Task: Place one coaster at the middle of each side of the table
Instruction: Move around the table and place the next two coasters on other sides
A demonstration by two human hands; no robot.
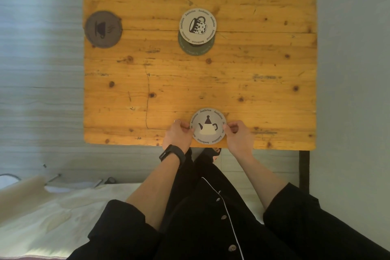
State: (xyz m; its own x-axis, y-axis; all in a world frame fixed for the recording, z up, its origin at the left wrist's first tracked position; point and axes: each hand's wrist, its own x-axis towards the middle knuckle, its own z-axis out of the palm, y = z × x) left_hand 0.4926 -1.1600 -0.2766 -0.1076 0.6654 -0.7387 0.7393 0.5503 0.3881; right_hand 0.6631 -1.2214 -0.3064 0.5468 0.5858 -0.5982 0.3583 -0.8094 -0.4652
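Observation:
A round pale coaster with a teapot picture [208,126] lies flat near the middle of the near edge of the wooden table [147,82]. My left hand [176,135] pinches its left rim and my right hand [238,135] pinches its right rim. A dark grey coaster with a steaming cup [103,29] lies at the table's left edge. Around the table's middle, a pale coaster with a mug picture [198,25] rests on top of a green coaster [195,49], which shows only below it.
A black watch [172,154] sits on my left wrist. A pale bed sheet [52,213] lies at the lower left, and a black table leg [304,171] stands below the near right corner. Grey floor surrounds the table.

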